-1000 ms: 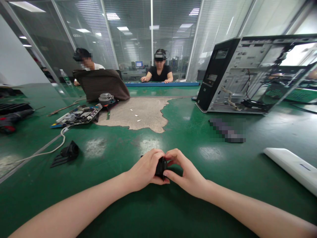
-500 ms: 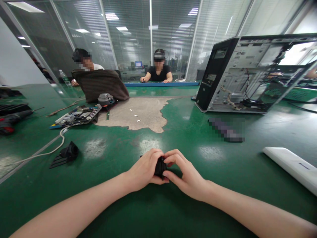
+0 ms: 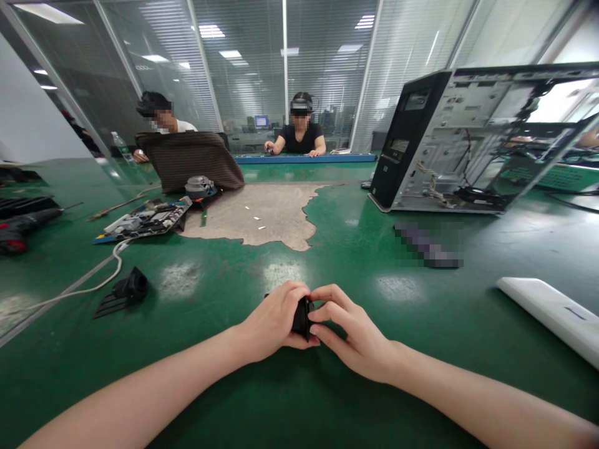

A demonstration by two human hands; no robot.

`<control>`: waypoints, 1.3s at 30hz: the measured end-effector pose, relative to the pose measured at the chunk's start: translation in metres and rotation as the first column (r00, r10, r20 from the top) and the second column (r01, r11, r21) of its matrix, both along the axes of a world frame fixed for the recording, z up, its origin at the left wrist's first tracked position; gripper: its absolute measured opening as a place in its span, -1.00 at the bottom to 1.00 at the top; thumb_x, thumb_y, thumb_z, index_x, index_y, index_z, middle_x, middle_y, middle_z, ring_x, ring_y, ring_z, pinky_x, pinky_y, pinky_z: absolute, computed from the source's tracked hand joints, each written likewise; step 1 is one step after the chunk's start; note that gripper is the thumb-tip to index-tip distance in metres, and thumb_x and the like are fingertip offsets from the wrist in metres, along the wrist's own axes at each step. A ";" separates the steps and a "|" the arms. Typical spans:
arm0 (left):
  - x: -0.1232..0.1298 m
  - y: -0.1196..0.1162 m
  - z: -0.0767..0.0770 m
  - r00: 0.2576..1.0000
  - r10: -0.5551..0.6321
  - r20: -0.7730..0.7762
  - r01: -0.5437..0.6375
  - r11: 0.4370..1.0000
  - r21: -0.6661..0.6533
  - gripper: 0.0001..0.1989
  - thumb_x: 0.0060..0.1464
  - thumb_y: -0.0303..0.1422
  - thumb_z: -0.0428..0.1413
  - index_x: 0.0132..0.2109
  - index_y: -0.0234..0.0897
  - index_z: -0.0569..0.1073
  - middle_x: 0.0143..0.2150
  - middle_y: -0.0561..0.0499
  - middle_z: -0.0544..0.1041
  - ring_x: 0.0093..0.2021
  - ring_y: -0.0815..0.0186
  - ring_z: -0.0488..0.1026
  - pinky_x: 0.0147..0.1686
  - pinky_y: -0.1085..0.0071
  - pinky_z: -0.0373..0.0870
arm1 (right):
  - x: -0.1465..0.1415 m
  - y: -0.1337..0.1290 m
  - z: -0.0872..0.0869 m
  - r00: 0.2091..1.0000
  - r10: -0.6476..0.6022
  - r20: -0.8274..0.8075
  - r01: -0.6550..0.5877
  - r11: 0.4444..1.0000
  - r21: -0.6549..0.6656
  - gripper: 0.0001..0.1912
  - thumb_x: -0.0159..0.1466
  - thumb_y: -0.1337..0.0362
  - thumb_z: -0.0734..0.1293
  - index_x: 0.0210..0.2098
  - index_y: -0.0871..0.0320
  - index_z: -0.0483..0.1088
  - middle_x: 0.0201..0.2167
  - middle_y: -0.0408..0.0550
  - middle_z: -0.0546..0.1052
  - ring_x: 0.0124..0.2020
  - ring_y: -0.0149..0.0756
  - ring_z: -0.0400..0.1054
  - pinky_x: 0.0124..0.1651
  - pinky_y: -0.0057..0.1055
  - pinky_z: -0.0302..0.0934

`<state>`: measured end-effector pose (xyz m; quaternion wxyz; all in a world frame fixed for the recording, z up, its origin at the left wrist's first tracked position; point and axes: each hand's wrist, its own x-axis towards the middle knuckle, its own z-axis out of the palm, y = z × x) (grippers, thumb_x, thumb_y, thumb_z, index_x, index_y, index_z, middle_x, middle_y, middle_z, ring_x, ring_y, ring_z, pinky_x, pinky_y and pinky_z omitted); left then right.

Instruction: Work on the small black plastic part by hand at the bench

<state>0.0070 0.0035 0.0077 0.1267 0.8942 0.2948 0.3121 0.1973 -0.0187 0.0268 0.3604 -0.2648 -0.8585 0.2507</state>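
Note:
Low over the green table, a small black plastic part (image 3: 301,317) sits between my two hands; its kind is hard to tell. My left hand (image 3: 274,315) is wrapped round its left side, thumb below and fingers over the top, hiding much of it. From the right, my right hand (image 3: 349,330) has its thumb and fingertips pressed against the part's flat right edge. Another black plastic piece (image 3: 131,288), with a slatted foot and a round opening, lies to the left of my hands.
An opened computer case (image 3: 421,149) stands at the right, a white bar-shaped thing (image 3: 552,312) nearer me. Leftward lie a circuit board (image 3: 145,221), a white cable (image 3: 110,271) and a red-black power tool (image 3: 23,227). Two people (image 3: 302,134) sit across the table.
My right fingers have shifted slightly along the part's right edge, with the middle finger lower. My left hand keeps its hold. The facing person's hand at left has risen a little.

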 end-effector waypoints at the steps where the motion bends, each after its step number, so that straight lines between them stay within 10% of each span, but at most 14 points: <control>1: 0.000 0.000 0.000 1.000 0.000 0.002 0.000 1.000 0.003 -0.33 -0.19 -0.27 0.24 0.02 -0.26 0.08 -0.08 -0.13 0.28 -0.09 0.15 0.33 -0.11 0.15 0.36 | -0.001 0.001 -0.001 1.000 -0.018 -0.019 0.017 1.000 -0.019 -0.88 0.21 0.41 0.22 -0.25 0.11 0.26 -0.14 0.00 0.29 -0.13 -0.25 0.26 -0.10 -0.25 0.26; 9: -0.001 0.001 -0.003 1.000 -0.009 0.004 0.009 0.999 0.031 -0.30 -0.19 -0.26 0.24 0.04 -0.24 0.05 -0.07 -0.14 0.27 -0.08 0.12 0.32 -0.12 0.11 0.35 | -0.005 0.005 -0.010 0.998 -0.027 -0.064 0.002 0.932 -0.361 -0.73 0.20 0.39 0.26 -0.12 0.14 0.15 -0.28 -0.07 0.38 -0.27 -0.34 0.35 -0.19 -0.32 0.32; 17: -0.001 0.000 0.001 1.000 -0.010 -0.006 0.010 1.000 0.012 -0.32 -0.18 -0.29 0.24 0.03 -0.25 0.06 -0.06 -0.13 0.27 -0.08 0.14 0.32 -0.09 0.13 0.34 | -0.001 0.002 -0.002 1.000 -0.017 -0.010 0.016 0.999 -0.033 -0.81 0.19 0.41 0.25 -0.19 0.13 0.25 -0.12 0.01 0.27 -0.10 -0.26 0.25 -0.07 -0.28 0.21; 26: -0.001 0.001 -0.004 1.000 -0.008 0.001 0.008 0.999 0.033 -0.30 -0.20 -0.27 0.25 0.04 -0.26 0.06 -0.07 -0.14 0.27 -0.08 0.13 0.32 -0.11 0.13 0.35 | -0.005 0.006 -0.011 0.996 -0.066 -0.056 0.043 0.940 -0.339 -0.71 0.19 0.38 0.27 -0.11 0.13 0.15 -0.26 -0.05 0.36 -0.24 -0.31 0.32 -0.17 -0.30 0.30; 33: -0.002 -0.001 0.001 1.000 -0.016 -0.012 0.016 1.000 0.018 -0.34 -0.17 -0.30 0.23 0.03 -0.26 0.07 -0.07 -0.14 0.28 -0.08 0.14 0.33 -0.10 0.13 0.35 | -0.001 0.000 0.000 1.000 -0.021 -0.009 0.020 0.999 -0.040 -0.76 0.16 0.40 0.28 -0.16 0.13 0.23 -0.10 0.02 0.26 -0.08 -0.23 0.22 -0.04 -0.23 0.20; 39: 0.000 0.001 -0.002 1.000 -0.011 0.008 0.011 0.999 0.051 -0.30 -0.21 -0.27 0.25 0.03 -0.28 0.07 -0.08 -0.14 0.28 -0.08 0.14 0.33 -0.12 0.15 0.36 | -0.004 0.005 -0.007 0.992 -0.085 -0.098 0.069 0.985 -0.156 -0.80 0.17 0.42 0.25 -0.20 0.12 0.21 -0.22 -0.05 0.31 -0.17 -0.29 0.26 -0.11 -0.26 0.26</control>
